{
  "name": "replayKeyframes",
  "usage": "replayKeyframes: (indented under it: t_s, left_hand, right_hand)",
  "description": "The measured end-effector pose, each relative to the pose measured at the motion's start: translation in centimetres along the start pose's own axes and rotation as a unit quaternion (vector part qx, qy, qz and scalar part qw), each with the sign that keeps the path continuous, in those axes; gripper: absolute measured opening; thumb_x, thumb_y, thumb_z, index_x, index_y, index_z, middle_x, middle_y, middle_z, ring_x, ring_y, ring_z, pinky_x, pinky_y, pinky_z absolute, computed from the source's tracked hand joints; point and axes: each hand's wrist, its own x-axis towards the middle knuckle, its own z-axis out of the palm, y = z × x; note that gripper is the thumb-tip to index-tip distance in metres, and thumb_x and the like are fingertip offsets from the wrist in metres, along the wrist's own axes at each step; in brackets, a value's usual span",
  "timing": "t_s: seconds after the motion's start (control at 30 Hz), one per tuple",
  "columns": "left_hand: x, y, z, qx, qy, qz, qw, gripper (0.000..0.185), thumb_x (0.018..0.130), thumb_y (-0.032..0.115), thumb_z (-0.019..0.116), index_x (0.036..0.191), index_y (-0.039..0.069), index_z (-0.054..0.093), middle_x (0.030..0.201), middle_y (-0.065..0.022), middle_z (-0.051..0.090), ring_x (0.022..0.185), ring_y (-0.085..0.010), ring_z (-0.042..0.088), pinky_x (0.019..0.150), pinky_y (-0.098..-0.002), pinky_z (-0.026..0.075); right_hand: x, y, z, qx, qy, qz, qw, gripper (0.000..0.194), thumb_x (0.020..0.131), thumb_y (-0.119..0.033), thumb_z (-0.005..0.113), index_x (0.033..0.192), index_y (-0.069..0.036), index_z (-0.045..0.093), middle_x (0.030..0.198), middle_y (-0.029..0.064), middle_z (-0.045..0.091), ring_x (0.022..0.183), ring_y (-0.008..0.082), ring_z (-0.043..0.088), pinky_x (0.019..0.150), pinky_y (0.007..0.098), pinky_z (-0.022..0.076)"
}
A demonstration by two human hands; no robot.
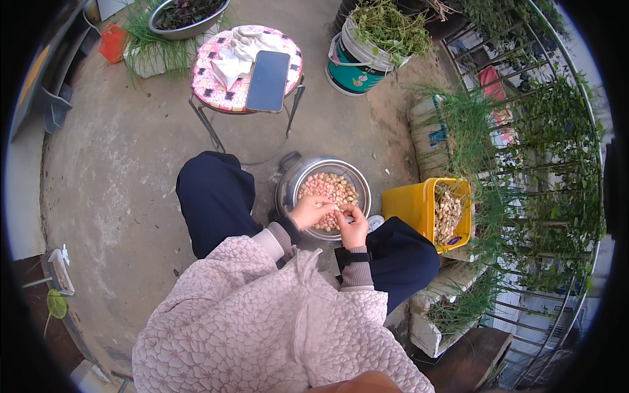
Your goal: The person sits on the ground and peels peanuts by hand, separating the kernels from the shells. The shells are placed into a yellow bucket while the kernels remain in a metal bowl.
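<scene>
My left hand (310, 212) and my right hand (355, 229) meet above a round metal pot (364, 182). Their fingertips pinch a small pale peanut (336, 208) between them; the fingers partly cover it. Below, the pot holds pink shelled peanut kernels (314, 184) mixed with tan unshelled peanuts (350, 195), which sit more to the right side. Both wrists wear dark bands. To the right of my knee, a yellow plastic bucket (405, 200) is tilted and contains many peanuts in their shells (446, 216).
A patterned round stool (201, 81) ahead carries a smartphone (269, 81) and white cloth gloves (231, 69). Beyond stands a paint bucket (354, 73) full of green plants. Planters (432, 339) and a metal railing (540, 231) line the right side. A metal basin (189, 32) holds dark leaves.
</scene>
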Motion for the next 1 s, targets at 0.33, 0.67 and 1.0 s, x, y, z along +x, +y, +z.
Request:
replayKeyframes:
  t_s: [0.33,0.67,1.0]
  left_hand:
    - [-0.2,0.7,0.4,0.004,-0.030,0.066,0.997,0.020,0.080,0.011,0.057,0.095,-0.003,0.060,0.088,-0.0068,0.062,0.081,-0.0099,0.055,0.072,-0.0222,0.044]
    - [-0.8,-0.2,0.7,0.068,0.015,0.145,0.987,0.021,0.080,0.013,0.057,0.093,-0.003,0.060,0.081,-0.0077,0.062,0.075,-0.0120,0.057,0.066,-0.0227,0.045]
    - [-1.5,1.4,1.4,-0.074,-0.060,-0.006,0.995,0.024,0.085,0.020,0.051,0.088,-0.002,0.060,0.065,-0.0012,0.055,0.055,-0.0090,0.048,0.050,-0.0224,0.040]
  right_hand:
    - [-0.6,0.9,-0.1,0.346,-0.062,0.171,0.920,0.012,0.077,-0.009,0.061,0.086,0.000,0.060,0.063,-0.0026,0.053,0.047,0.0020,0.039,0.042,0.0156,0.0274]
    - [-0.9,0.3,-0.1,0.370,-0.081,0.193,0.905,0.012,0.078,-0.006,0.059,0.088,0.001,0.058,0.064,-0.0011,0.053,0.045,0.0023,0.036,0.038,0.0157,0.0245]
    - [-0.7,0.7,0.0,0.436,-0.037,0.183,0.880,0.013,0.079,-0.006,0.058,0.091,0.000,0.058,0.060,-0.0033,0.049,0.044,0.0025,0.034,0.039,0.0164,0.0242]
